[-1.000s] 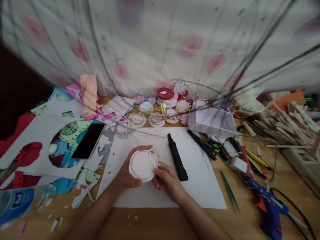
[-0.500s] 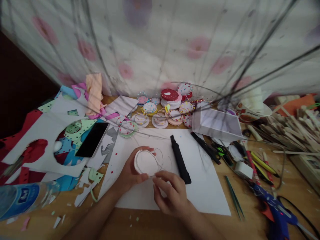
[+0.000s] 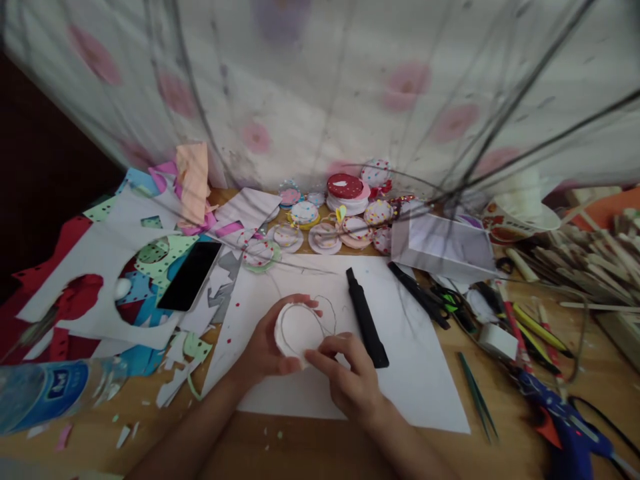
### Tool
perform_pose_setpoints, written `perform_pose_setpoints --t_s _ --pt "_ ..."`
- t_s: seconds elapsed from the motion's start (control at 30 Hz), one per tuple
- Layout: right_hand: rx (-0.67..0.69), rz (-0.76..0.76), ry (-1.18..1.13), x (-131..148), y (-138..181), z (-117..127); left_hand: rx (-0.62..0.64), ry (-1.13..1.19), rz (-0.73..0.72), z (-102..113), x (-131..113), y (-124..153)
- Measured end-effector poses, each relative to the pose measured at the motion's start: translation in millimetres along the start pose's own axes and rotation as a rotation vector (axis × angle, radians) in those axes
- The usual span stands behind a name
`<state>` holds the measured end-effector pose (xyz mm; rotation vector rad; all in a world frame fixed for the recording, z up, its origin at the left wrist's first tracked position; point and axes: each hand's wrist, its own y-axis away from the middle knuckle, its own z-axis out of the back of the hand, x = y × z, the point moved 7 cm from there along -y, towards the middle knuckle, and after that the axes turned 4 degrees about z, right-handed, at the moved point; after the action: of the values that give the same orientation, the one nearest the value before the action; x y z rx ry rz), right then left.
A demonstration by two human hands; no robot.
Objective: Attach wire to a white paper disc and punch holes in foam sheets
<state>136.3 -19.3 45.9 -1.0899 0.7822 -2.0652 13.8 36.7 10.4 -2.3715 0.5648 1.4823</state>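
Head view: a white disc [image 3: 295, 328] is held over the white sheet [image 3: 410, 380] on the desk.
The disc is gripped by the left hand [image 3: 264, 352], whose fingers are curled round its rim. A thin wire loop [image 3: 327, 310] is laid along the disc's edge and is pinched at the lower right rim by the right hand [image 3: 353, 383]. A black marker [image 3: 367, 328] is seen just beside them on the sheet.

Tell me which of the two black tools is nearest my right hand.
The thick black tool, lying just beside your right hand; the thinner black pen lies farther off to the right.
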Motion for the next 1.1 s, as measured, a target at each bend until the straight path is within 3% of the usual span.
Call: perform_pose_setpoints --t_s 0.63,1.1 --pt "0.015 -0.014 -0.051 0 4 -1 0.044 -0.053 -0.053 3 6 0" --pt "0.094 0.023 -0.037 5 -7 -4 -0.061 -0.063 -0.013 -2 -3 0"
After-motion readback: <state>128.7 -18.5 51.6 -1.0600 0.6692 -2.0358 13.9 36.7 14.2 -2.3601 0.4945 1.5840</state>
